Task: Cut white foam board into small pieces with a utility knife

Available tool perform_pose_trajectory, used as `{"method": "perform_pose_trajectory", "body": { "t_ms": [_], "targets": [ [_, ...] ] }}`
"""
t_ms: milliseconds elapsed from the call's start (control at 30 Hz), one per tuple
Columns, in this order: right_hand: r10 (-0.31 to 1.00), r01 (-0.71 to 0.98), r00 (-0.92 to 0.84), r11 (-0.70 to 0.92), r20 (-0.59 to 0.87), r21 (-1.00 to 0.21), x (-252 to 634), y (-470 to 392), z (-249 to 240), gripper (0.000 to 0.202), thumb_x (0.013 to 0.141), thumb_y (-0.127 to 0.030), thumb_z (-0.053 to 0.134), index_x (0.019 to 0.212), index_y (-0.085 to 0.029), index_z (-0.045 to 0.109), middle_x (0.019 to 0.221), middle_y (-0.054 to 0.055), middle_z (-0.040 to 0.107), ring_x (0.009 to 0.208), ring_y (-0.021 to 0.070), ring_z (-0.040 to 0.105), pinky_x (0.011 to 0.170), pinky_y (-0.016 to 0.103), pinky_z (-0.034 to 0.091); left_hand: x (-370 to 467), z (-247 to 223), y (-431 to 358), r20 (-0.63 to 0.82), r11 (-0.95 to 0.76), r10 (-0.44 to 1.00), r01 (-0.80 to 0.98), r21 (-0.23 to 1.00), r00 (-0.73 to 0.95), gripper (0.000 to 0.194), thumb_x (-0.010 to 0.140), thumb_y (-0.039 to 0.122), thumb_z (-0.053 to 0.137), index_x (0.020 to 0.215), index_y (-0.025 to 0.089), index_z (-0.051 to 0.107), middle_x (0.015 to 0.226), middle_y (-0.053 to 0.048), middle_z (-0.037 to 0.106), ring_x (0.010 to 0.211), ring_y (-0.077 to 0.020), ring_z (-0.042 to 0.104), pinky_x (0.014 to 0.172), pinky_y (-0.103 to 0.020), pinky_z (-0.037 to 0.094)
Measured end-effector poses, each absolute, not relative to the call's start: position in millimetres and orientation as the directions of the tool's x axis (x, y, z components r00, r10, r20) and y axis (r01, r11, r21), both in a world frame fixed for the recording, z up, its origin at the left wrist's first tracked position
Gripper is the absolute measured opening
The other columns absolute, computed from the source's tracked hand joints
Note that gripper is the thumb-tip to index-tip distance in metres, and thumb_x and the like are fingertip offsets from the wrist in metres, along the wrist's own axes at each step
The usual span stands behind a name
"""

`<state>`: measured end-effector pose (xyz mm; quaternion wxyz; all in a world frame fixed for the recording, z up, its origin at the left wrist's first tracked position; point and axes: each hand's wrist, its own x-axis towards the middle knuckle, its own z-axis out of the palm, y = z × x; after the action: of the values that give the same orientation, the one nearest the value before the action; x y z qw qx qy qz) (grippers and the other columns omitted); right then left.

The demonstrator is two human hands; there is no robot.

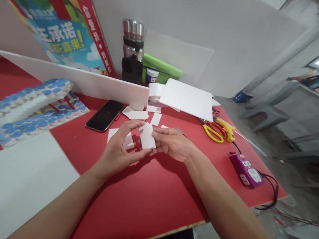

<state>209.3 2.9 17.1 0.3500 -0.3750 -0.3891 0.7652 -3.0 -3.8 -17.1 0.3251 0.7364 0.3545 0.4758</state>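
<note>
One small white piece (148, 137), roughly rectangular, held up over the red worktop (151, 193), near the centre of the view; long axis runs from just short of 12 o'clock to just short of 6.

Surroundings, reckoned from the piece:
- White card (128, 142), at 9 o'clock, partly hidden by the left hand (120, 142).
- White strip (156, 119), at 1 o'clock, near.
- Phone (105, 115), at 10 o'clock.
- Steel bottle (133, 30), between 11 and 12, upright.
- White board (188, 99), between 1 and 2.
- Scissors (213, 137) and yellow glue gun (229, 131), at 3 o'clock.
- Purple box (237, 163), near 4 o'clock.

Left forearm enters from 7 o'clock; forefinger near the upper edge, thumb at the lower. Right hand (175, 143), forearm from 5 o'clock, pinches the right edge. Grip: both hands narrow, holding the piece.
</note>
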Motion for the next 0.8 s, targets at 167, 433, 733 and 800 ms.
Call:
{"method": "perform_pose_trajectory", "body": {
  "t_ms": [167, 433, 733, 800],
  "targets": [
    [0.873, -0.317, -0.396, -0.422, -0.285, -0.85, 218, 3, 3, 0.027, 0.082, -0.034, 0.088, 0.098, -0.015, 0.077, 0.091, 0.009, 0.08, 0.079, 0.02, 0.076, 0.076, 0.034, 0.065, -5, -20, 3, 0.417, -0.422, 0.907, 0.093, 0.902, 0.064, 0.059, 0.08, 0.031, 0.09, 0.133, 0.024, 0.064, 0.14, -0.011, 0.065, 0.134, -0.0296, 0.064, 0.12, -0.049, 0.051],
    [0.9, -0.329, -0.296, -0.41, -0.319, -0.851, 223, 7, -5, 0.036, 0.072, -0.028, 0.093, 0.097, -0.016, 0.07, 0.086, 0.006, 0.079, 0.076, 0.021, 0.077, 0.081, 0.041, 0.067, -3, -15, 7, 0.284, -0.285, 0.958, -0.014, 0.959, -0.037, 0.053, 0.079, 0.03, 0.088, 0.126, 0.024, 0.064, 0.137, -0.011, 0.067, 0.135, -0.0288, 0.064, 0.117, -0.05, 0.053],
    [0.907, -0.309, -0.248, -0.406, -0.34, -0.86, 216, 3, -3, 0.034, 0.071, -0.027, 0.09, 0.096, -0.018, 0.068, 0.088, 0.006, 0.08, 0.08, 0.0201, 0.077, 0.079, 0.035, 0.065, -2, -14, 9, 0.237, -0.237, 0.971, -0.016, 0.971, -0.023, 0.065, 0.071, 0.028, 0.091, 0.128, 0.024, 0.06, 0.137, -0.011, 0.062, 0.135, -0.0297, 0.062, 0.114, -0.047, 0.056],
    [0.912, -0.317, -0.232, -0.401, -0.34, -0.86, 214, 2, -2, 0.034, 0.072, -0.026, 0.089, 0.096, -0.018, 0.068, 0.089, 0.007, 0.08, 0.081, 0.0208, 0.078, 0.079, 0.036, 0.066, -2, -14, 9, 0.224, -0.224, 0.975, -0.023, 0.974, -0.015, 0.067, 0.07, 0.028, 0.091, 0.129, 0.024, 0.06, 0.136, -0.011, 0.062, 0.137, -0.0313, 0.06, 0.114, -0.048, 0.056]
  ]
}}
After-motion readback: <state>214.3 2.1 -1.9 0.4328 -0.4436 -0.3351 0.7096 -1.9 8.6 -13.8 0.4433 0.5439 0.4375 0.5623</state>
